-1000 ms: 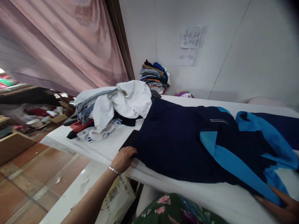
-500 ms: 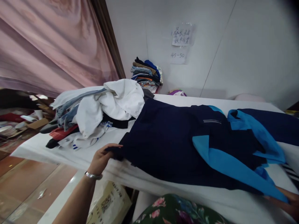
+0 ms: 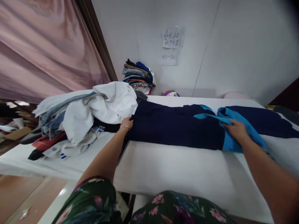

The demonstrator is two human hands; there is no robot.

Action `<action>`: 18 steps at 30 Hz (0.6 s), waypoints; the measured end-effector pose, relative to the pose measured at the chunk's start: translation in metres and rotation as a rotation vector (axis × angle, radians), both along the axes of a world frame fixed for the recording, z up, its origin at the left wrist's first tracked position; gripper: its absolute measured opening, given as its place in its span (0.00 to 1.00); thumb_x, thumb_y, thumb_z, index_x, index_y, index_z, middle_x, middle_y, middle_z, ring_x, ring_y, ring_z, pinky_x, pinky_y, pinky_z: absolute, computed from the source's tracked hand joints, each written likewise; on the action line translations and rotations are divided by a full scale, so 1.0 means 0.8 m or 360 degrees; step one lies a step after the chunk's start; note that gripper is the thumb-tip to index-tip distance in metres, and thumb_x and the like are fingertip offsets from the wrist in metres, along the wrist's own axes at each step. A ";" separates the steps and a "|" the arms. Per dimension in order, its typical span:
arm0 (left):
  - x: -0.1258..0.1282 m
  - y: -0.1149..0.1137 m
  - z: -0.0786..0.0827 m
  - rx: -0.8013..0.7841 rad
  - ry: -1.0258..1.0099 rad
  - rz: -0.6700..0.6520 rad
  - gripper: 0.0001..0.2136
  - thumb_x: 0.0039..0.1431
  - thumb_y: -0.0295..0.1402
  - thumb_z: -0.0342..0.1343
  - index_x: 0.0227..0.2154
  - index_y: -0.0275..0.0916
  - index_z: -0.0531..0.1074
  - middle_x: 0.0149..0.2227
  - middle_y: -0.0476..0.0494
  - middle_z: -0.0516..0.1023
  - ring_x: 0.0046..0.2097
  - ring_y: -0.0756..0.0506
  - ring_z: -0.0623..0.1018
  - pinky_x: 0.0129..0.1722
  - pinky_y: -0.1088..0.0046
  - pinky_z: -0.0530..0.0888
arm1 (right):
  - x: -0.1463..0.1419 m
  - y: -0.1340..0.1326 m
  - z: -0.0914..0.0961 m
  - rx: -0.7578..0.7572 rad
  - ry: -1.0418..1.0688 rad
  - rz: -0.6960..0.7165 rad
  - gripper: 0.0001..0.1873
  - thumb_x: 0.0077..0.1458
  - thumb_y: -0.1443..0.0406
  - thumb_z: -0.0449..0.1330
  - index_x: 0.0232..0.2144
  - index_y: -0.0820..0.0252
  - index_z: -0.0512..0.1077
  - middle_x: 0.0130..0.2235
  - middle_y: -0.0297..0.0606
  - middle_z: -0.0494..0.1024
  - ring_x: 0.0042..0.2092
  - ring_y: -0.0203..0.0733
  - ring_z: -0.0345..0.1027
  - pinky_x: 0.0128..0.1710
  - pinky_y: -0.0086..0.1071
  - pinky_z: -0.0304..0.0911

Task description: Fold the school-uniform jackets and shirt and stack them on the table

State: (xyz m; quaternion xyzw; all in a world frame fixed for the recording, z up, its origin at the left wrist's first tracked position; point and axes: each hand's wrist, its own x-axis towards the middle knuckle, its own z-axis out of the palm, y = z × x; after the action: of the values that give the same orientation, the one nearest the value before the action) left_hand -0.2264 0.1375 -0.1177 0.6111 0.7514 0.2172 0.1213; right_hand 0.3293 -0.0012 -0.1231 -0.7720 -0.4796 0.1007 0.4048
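Observation:
A navy jacket (image 3: 173, 126) with bright blue sleeve panels lies sideways across the white table, its near side folded over toward the far side. My left hand (image 3: 126, 123) is closed on the hem end at the jacket's left, close beside the white garment. At the right end, my right hand (image 3: 234, 129) is closed on the bright blue sleeve (image 3: 212, 117), laid along the top of the folded jacket. The fingertips of both hands are partly hidden by cloth.
A loose heap with a white garment (image 3: 114, 101) and jeans (image 3: 52, 119) sits at the left. Folded clothes (image 3: 139, 76) are stacked against the wall, under paper signs (image 3: 172, 39). Another navy garment (image 3: 268, 121) lies at the right. A pink curtain (image 3: 46, 49) hangs left.
The jacket's near side has been folded away from me, baring the table's front. Both hands have moved farther over the table, carrying the hem and the blue sleeve.

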 end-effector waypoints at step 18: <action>0.051 -0.068 -0.041 0.0206 0.0591 -0.0687 0.26 0.61 0.45 0.46 0.57 0.36 0.65 0.62 0.33 0.63 0.63 0.39 0.63 0.59 0.58 0.61 | 0.004 0.013 -0.011 -0.0519 0.1044 0.0286 0.17 0.48 0.52 0.64 0.34 0.57 0.77 0.33 0.42 0.81 0.39 0.51 0.76 0.43 0.45 0.71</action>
State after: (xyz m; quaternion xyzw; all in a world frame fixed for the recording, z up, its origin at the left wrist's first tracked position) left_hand -0.1857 0.0834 -0.1506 0.7927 0.5979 0.1183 -0.0141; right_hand 0.3329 0.0088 -0.1316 -0.7079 -0.3678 0.4529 0.3981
